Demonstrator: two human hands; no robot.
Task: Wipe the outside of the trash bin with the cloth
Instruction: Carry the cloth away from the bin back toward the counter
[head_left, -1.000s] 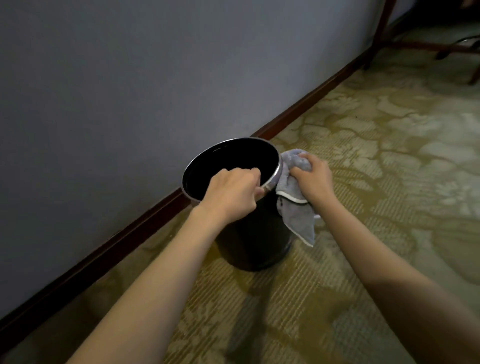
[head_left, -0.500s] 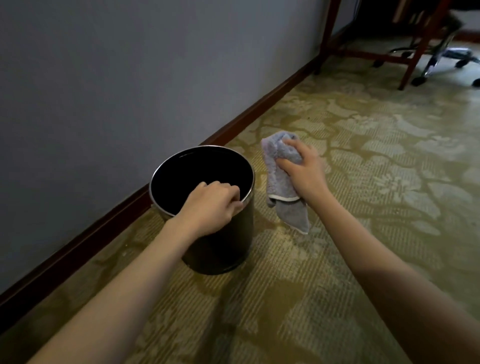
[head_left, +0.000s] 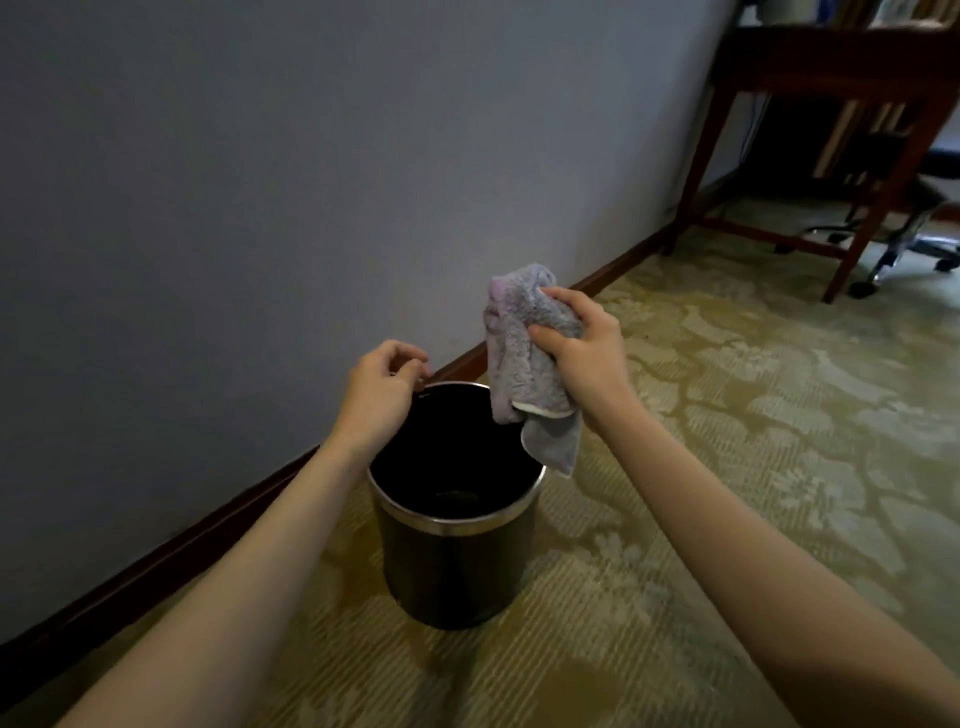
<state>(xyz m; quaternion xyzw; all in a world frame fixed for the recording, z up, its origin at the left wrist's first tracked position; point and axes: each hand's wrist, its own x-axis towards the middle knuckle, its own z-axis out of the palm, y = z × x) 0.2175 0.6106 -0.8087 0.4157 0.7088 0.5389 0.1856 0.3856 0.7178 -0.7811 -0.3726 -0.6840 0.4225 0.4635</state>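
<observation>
Both hands have come up off the round black trash bin with a silver metal rim (head_left: 457, 566), which stands on the patterned carpet (head_left: 727, 467) close to the wall's baseboard; wiping looks paused or finished. The left hand (head_left: 379, 395) hovers above the far rim, fingers loosely curled, holding nothing. The right hand (head_left: 582, 353) grips the bunched grey terry cloth (head_left: 524, 364) above the bin's opening, clear of its side.

Black trash bin (head_left: 457, 571), grey-lilac cloth (head_left: 524, 358), olive floral carpet (head_left: 753, 415).
</observation>
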